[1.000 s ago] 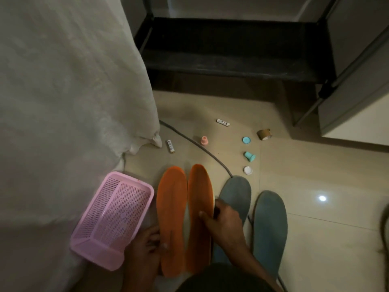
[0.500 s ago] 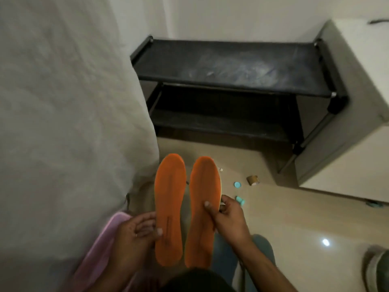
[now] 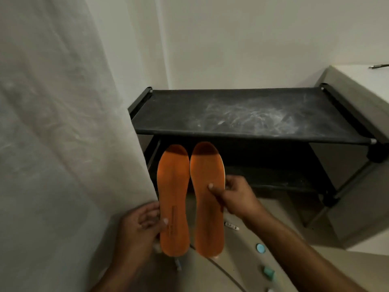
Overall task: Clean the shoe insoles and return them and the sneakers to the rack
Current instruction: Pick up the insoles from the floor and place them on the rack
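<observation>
Dominating the upper right of the frame, the rack point(image 3: 248, 114) is showing a black, dust-streaked fabric shelf with nothing on it, so the return step is judged just beginning; no sneakers are appearing in view. Hanging at left, a pale curtain point(image 3: 59, 123) is draping in soft folds. Filling the lower centre, two flat, matte orange insoles are being held before the lower shelf: the left hand point(image 3: 141, 226) is pinching the left insole point(image 3: 173, 199), the right hand point(image 3: 233, 197) is pinching the right insole point(image 3: 207, 197).
</observation>
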